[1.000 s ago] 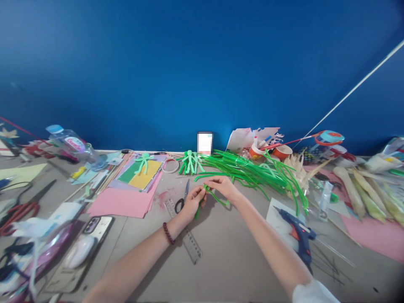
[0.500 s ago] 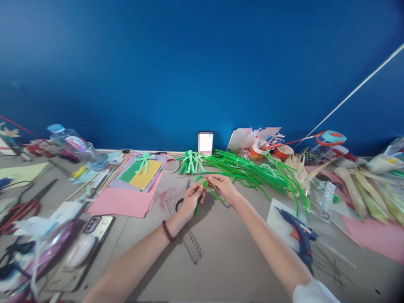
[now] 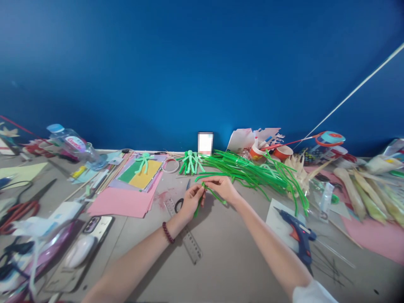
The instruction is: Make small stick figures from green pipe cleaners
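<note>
My left hand pinches a green pipe cleaner near the middle of the table. From above right, my right hand has its fingertips closed on the same piece, close to the left fingers. One green end slants down to the right, and another hangs below my left hand. Just behind the hands stand small green pipe-cleaner figures. A large bundle of green pipe cleaners spreads from there to the right. A metal ruler lies partly under my left forearm, beside scissors partly hidden by my left hand.
Pink paper, a phone with a white mouse on it and red-handled scissors lie left. A blue glue gun sits right. Orange cups and a bottle stand by the blue wall.
The small green loop between my fingertips has tightened or turned and shows less. My right fingertips have shifted slightly left; my left hand stays almost in place.
</note>
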Available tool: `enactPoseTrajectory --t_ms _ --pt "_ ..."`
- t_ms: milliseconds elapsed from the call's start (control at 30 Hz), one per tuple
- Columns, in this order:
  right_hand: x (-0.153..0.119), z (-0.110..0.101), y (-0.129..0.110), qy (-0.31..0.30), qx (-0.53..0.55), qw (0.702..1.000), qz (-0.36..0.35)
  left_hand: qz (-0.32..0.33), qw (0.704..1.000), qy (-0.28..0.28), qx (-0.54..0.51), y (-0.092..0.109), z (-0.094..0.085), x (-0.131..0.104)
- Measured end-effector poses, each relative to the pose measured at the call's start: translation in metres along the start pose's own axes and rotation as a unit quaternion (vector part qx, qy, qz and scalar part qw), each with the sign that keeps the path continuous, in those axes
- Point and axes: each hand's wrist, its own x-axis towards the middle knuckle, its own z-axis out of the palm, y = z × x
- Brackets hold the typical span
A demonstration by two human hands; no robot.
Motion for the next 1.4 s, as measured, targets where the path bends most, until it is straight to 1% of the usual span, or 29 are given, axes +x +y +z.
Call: enactPoseTrajectory --t_ms 100,200,267,400,500,567,633,733,800,900,1000,1100,1300,1400 --pt "-0.001 0.002 0.0 0.003 -0.012 1.0 -0.013 -0.004 1.0 0.005 -0.004 -0.001 0.0 -0.001" --pt "-0.001 0.003 -0.002 0.0 -0.034 0.999 -0.022 -0.013 1.0 -0.005 -0.007 0.0 0.001 -0.001" --pt "-0.001 0.004 -0.003 0.011 -0.034 0.999 -0.02 -0.01 1.0 -0.008 -0.006 0.001 0.001 0.0" --pt "-0.001 0.008 -0.003 0.061 0.021 0.998 -0.012 0.031 0.999 0.025 0.011 0.004 0.001 0.002" --pt "0.0 0.011 -0.003 0.069 0.04 0.997 -0.016 0.074 0.994 0.061 0.045 0.005 0.0 0.002" --pt "-0.001 0.014 -0.002 0.066 0.062 0.996 0.013 0.098 0.989 0.079 0.074 0.005 -0.001 0.001" --pt "-0.001 0.016 -0.001 0.063 0.11 0.989 0.07 0.12 0.982 0.084 0.118 0.007 -0.003 -0.001" --pt "-0.003 0.02 -0.001 0.054 0.223 0.963 0.141 0.151 0.966 0.077 0.193 0.01 -0.005 -0.004" --pt "-0.003 0.022 0.0 0.055 0.288 0.942 0.162 0.17 0.957 0.076 0.223 0.012 -0.007 -0.004" --pt "-0.004 0.026 0.002 0.055 0.34 0.922 0.18 0.19 0.948 0.067 0.246 0.014 -0.008 -0.004" --pt "-0.004 0.029 0.006 0.043 0.364 0.913 0.181 0.182 0.949 0.055 0.252 0.012 -0.009 -0.003" --pt "-0.004 0.031 0.009 0.025 0.38 0.909 0.166 0.165 0.956 0.063 0.233 0.008 -0.009 -0.004" --pt "-0.005 0.033 0.013 -0.019 0.36 0.923 0.138 0.145 0.969 0.076 0.185 0.005 -0.006 -0.006" --pt "-0.005 0.032 0.014 -0.026 0.358 0.925 0.128 0.128 0.974 0.073 0.172 0.006 -0.006 -0.005"
